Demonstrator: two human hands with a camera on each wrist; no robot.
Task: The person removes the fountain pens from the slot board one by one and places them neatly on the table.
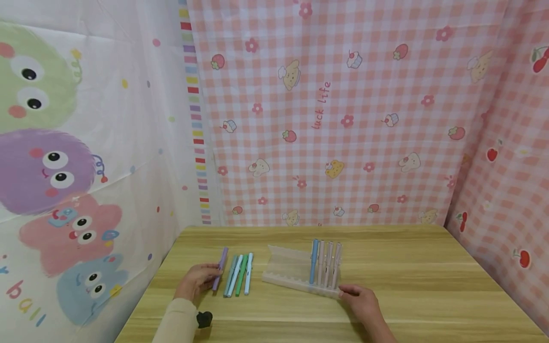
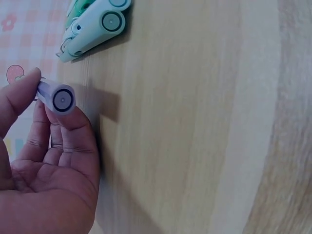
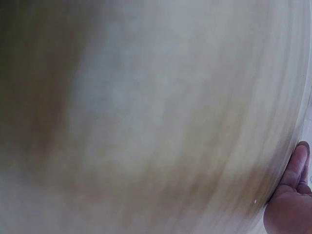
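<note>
In the head view my left hand [image 1: 198, 281] pinches a purple capped pen [image 1: 220, 269] between thumb and fingers, above the left side of the table. The left wrist view shows the pen's round end [image 2: 63, 100] pointing towards the camera. Beside it lie several pens in blue, teal and green [image 1: 242, 275], side by side. A translucent pen rack [image 1: 285, 266] with a notched front edge stands to their right. One blue pen [image 1: 315, 262] and three pale pinkish pens [image 1: 329, 264] lean in its right part. My right hand [image 1: 362, 302] holds the rack's right front corner.
The wood-grain table [image 1: 411, 276] extends around the rack and pens. A pink checked curtain [image 1: 334, 143] hangs behind it, with a white cartoon-print curtain [image 1: 141, 124] on the left. A small black object [image 1: 204, 319] sits at the left wrist.
</note>
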